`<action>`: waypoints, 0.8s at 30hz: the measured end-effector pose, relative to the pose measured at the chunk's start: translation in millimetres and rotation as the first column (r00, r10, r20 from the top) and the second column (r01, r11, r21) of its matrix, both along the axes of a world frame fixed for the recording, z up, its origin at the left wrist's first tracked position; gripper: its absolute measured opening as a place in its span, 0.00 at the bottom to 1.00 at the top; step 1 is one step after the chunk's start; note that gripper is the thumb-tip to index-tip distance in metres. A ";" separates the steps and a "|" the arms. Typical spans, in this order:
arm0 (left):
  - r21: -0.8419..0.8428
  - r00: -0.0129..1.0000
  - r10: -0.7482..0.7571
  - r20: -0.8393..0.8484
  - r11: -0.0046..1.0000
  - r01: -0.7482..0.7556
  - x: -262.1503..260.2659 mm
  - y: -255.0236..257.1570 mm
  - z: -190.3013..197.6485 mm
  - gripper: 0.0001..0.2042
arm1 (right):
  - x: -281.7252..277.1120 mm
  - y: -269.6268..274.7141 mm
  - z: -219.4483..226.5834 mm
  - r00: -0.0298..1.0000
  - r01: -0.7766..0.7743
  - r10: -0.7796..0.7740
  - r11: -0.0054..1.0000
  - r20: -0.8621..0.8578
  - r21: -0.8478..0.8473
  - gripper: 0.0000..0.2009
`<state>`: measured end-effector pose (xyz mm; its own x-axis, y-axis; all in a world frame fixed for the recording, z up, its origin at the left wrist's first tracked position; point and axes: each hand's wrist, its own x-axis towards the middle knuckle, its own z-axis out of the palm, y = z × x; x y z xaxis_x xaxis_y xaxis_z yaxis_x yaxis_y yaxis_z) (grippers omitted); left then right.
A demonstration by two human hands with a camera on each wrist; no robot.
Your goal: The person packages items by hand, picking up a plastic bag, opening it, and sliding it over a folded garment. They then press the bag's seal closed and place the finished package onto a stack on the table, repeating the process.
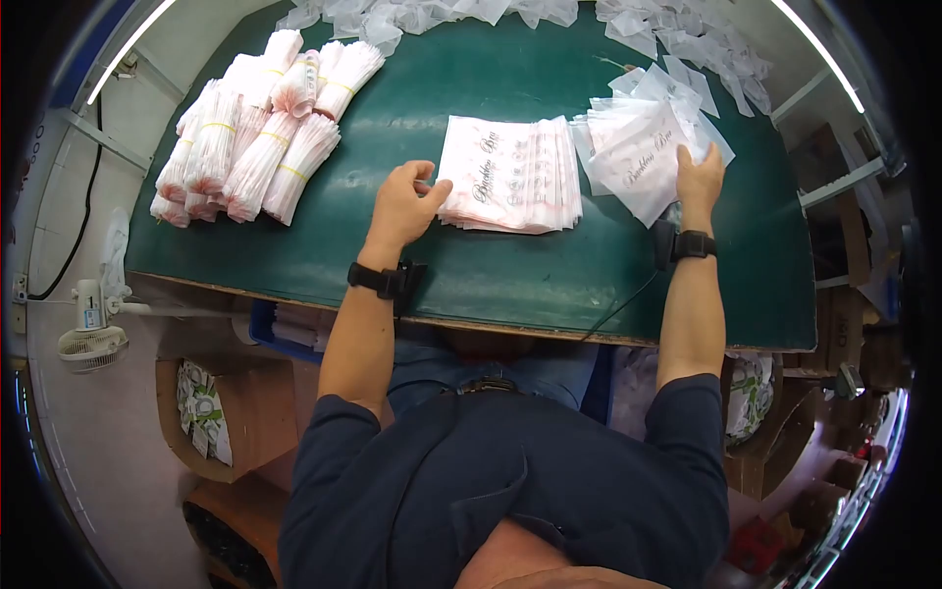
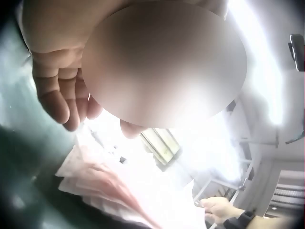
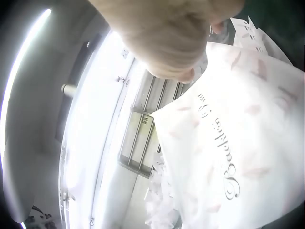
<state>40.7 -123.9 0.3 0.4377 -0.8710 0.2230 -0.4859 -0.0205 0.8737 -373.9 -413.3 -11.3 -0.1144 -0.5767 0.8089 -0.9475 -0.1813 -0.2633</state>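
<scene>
At the middle of the green table (image 1: 412, 265) lies a fanned stack of white printed bags (image 1: 500, 177), with black script and pinkish marks. My left hand (image 1: 404, 204) is at the stack's left edge, thumb tip right at the bags and fingers loosely bent; in the left wrist view a blurred oval hides part of this hand. On the right, my right hand (image 1: 701, 179) pinches a thin, translucent printed bag (image 1: 636, 167) by its right side. Large in the right wrist view, that bag (image 3: 233, 143) hangs below the hand. More loose bags (image 1: 672, 88) lie under and behind it.
Rolled bundles of bags (image 1: 260, 137) tied with yellow bands are piled at the back left. Crumpled translucent bags (image 1: 442, 10) line the far edge, and more bags (image 1: 711, 59) lie at the back right. A cable (image 1: 628, 302) runs from the right wrist over the table's front edge.
</scene>
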 end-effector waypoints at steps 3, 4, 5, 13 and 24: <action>0.171 0.981 0.007 0.196 0.984 -0.041 11.6 -18.8 -10.8 0.21 | 47.8 50.6 18.4 0.911 -0.374 0.384 0.923 0.151 -0.093 0.18; 0.213 0.986 0.011 0.167 0.976 -0.047 12.2 -22.0 -13.4 0.21 | 71.3 70.0 20.5 0.792 -0.600 0.595 0.800 0.134 -0.009 0.17; 0.261 0.990 0.008 0.138 0.964 -0.044 11.0 -23.1 -16.9 0.21 | 95.1 93.0 20.3 0.628 -0.778 0.765 0.624 0.143 0.080 0.16; 0.014 0.905 0.150 0.399 0.985 -0.169 -2.3 -22.2 -23.9 0.15 | 161.3 165.2 0.3 0.420 -0.791 0.905 0.331 0.064 0.514 0.09; -0.158 0.979 -0.064 0.194 0.983 0.095 -43.6 -1.9 32.9 0.07 | 168.7 188.1 73.1 0.499 -0.866 0.866 0.498 -0.022 -0.032 0.07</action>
<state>-2.9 -125.8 33.2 0.3055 -0.8453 0.4384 -0.6351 0.1622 0.7552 -205.2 -225.2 61.9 0.4293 -0.3579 0.8292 -0.3116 -0.9204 -0.2360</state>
